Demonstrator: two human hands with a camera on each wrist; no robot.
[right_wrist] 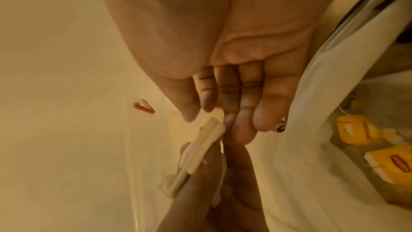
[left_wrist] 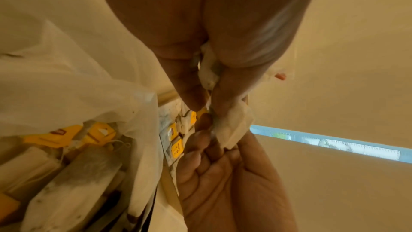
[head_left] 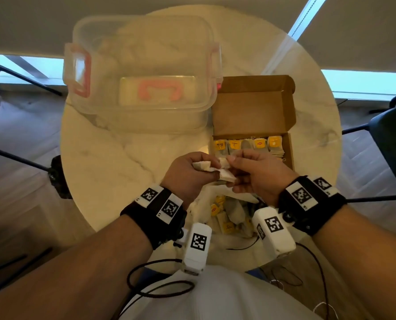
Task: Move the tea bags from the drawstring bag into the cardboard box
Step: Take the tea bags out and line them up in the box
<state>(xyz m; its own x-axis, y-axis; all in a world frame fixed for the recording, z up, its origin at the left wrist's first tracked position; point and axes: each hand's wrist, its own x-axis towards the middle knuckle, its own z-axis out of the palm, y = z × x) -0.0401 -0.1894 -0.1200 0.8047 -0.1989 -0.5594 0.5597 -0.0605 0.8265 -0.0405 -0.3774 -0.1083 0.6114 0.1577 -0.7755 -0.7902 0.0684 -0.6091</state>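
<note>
Both hands meet over the sheer white drawstring bag [head_left: 229,215], just in front of the open cardboard box [head_left: 253,109]. My left hand [head_left: 212,168] grips a small bunch of white tea bags [head_left: 201,166]. Opposite it, my right hand [head_left: 232,173] pinches one tea bag [head_left: 227,179] of that bunch between thumb and fingers. The left wrist view shows the tea bags [left_wrist: 231,130] pressed between both hands. A row of tea bags with yellow tags [head_left: 247,144] stands in the box. More tea bags [left_wrist: 67,174] lie inside the drawstring bag [left_wrist: 78,59].
A large clear plastic container [head_left: 141,72] with pink latches stands at the back of the round marble table [head_left: 104,162], left of the box. Dark chairs ring the table. Black cables run from the wrist cameras across my lap.
</note>
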